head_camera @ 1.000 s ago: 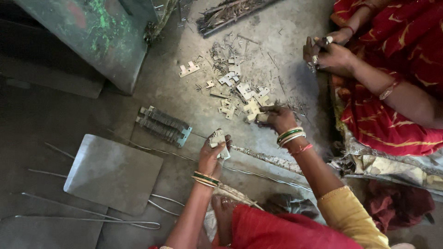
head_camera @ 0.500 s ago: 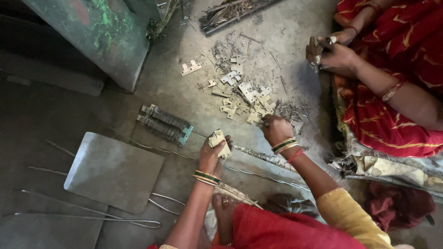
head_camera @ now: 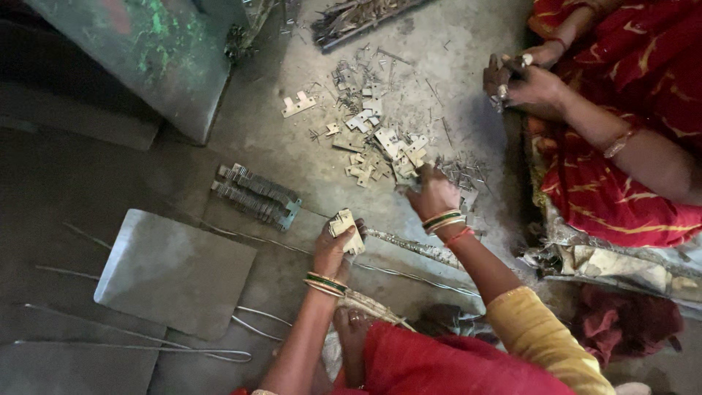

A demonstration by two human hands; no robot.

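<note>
Your left hand is closed around a small stack of pale metal plates, gripping them upright near the middle of the floor, just beside a thin metal rod that lies across it. Your right hand reaches into the loose pile of cut metal pieces toward the far part of the floor, fingers curled down onto the pieces at the pile's near edge; whether it pinches one you cannot tell. A bundled row of stacked plates lies left of your left hand, and a flat grey metal sheet rests nearer the left edge. At the right edge, another person in red cloth holds both hands together over small parts.
</note>
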